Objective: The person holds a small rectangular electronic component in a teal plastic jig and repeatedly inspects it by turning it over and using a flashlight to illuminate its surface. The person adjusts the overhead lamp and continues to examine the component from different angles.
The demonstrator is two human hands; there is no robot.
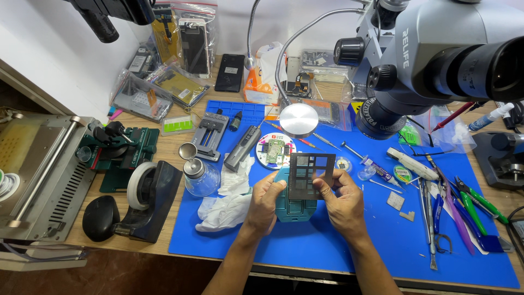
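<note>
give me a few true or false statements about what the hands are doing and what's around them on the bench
1. Both hands hold a dark metal stencil over a teal fixture. True.
2. The left hand holds tweezers. False: it grips the stencil's left edge.
3. The work lies on a blue mat. True.
4. The small green circuit board lies under the right hand. False: it sits on a white round holder beyond the hands.
5. White gloves lie left of the hands. True.
</note>
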